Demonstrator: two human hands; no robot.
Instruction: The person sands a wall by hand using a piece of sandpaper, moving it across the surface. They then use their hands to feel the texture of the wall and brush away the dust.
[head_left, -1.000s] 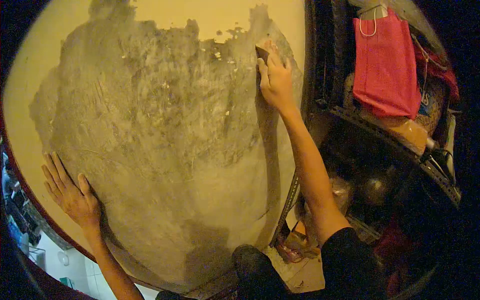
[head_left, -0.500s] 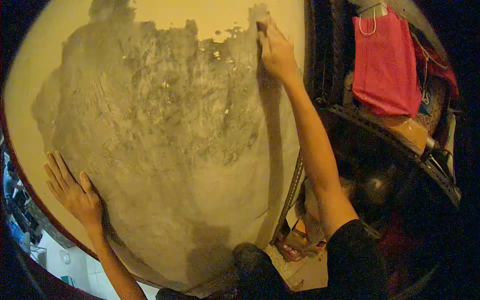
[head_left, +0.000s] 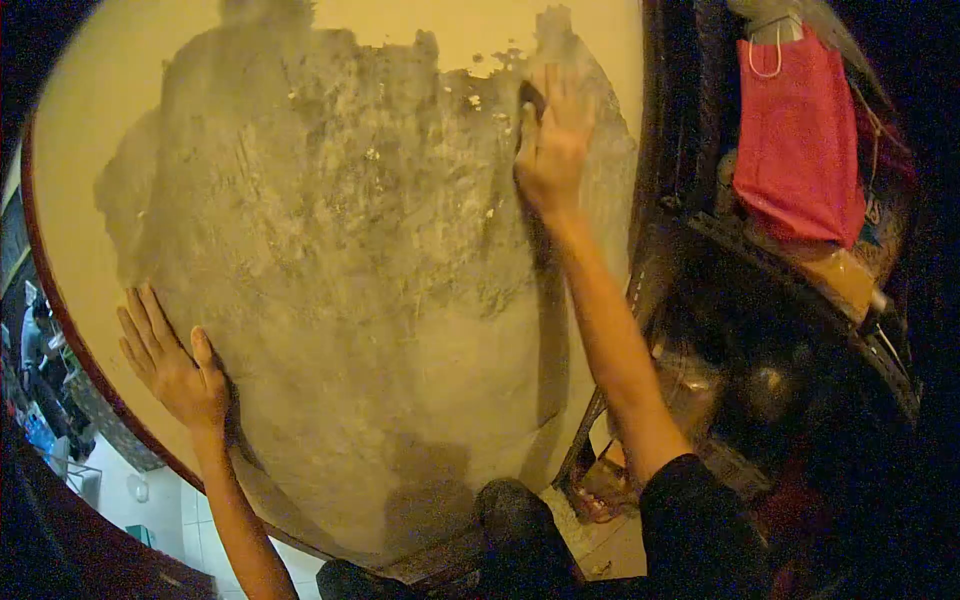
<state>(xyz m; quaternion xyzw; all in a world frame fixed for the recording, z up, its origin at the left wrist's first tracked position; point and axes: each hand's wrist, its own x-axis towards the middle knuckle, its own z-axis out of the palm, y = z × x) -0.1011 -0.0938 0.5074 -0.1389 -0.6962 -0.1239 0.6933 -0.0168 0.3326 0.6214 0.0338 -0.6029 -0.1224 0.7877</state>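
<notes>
A wall [head_left: 400, 330] fills the middle of the view, with a large rough grey patch and a smoother cream-yellow surface around its upper and left edges. My left hand [head_left: 180, 375] lies flat on the wall at the lower left, fingers spread, holding nothing. High on the right side of the grey patch, my right hand [head_left: 555, 145] is against the wall. Its fingers are blurred. Something small and dark [head_left: 532, 97] shows between thumb and fingers; what it is I cannot make out. Small pale flecks dot the grey surface near this hand.
A red bag [head_left: 798, 140] with a white handle stands on a dark metal rack [head_left: 770, 255] to the right. My bent knee [head_left: 520, 530] is at the bottom. Past the wall's left edge [head_left: 75, 350] is a brighter room with a tiled floor [head_left: 205, 530].
My right hand has moved down the wall from the top edge of the grey patch. My left hand stays flat at the same spot. The whole view has shifted slightly.
</notes>
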